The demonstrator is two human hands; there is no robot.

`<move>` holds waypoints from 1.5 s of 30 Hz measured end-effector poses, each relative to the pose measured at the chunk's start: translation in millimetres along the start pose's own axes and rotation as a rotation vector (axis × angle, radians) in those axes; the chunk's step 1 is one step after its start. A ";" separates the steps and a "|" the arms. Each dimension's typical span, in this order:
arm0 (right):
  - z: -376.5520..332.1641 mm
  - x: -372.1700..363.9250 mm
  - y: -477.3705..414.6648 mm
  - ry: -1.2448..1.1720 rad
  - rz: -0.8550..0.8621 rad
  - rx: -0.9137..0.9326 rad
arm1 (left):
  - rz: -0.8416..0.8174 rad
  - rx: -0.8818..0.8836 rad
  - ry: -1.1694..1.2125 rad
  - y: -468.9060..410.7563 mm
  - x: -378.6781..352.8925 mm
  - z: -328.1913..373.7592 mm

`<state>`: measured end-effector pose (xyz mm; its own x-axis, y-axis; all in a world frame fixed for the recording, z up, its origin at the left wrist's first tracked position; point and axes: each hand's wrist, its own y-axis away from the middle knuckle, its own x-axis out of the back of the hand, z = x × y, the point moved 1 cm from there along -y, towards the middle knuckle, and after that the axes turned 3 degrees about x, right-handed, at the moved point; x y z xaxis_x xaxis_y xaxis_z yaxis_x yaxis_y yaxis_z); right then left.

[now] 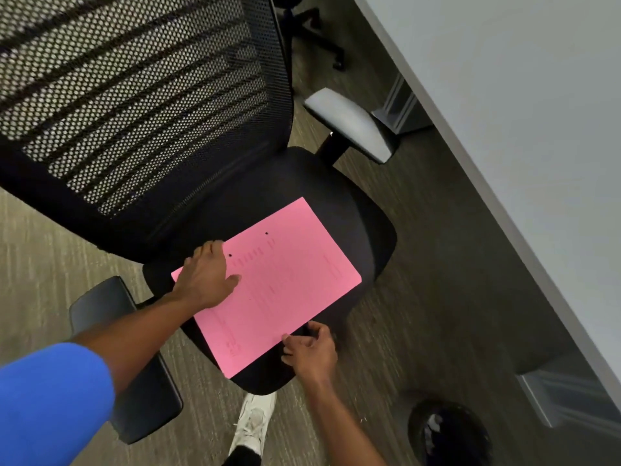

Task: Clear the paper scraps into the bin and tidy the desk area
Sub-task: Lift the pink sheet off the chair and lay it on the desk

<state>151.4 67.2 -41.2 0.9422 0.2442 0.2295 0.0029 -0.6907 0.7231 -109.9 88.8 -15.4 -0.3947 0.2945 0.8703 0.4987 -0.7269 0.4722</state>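
Note:
A pink folder (289, 284) with two punched holes lies flat on the black seat of an office chair (356, 210). My left hand (206, 275) rests palm down on the folder's left corner, fingers spread. My right hand (311, 351) is at the folder's near edge, its fingertips pinching that edge. A round black mesh bin (450, 435) stands on the carpet at the lower right, with pale scraps showing inside it.
The chair's mesh backrest (134, 95) fills the upper left, its armrests (353, 124) stick out on both sides. A grey desk (524, 112) runs along the right. My white shoe (253, 422) is under the seat's front. Another chair's base (316, 31) is behind.

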 end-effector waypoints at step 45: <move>3.8 344.5 202.9 0.082 0.215 0.299 | -0.050 -0.153 0.661 297.3 19.7 201.3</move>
<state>477.8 8.6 182.1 0.9021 0.1167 0.4155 -0.0836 -0.8972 0.4336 186.0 3.4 170.3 -0.8271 -0.0756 0.5569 0.3724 -0.8159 0.4423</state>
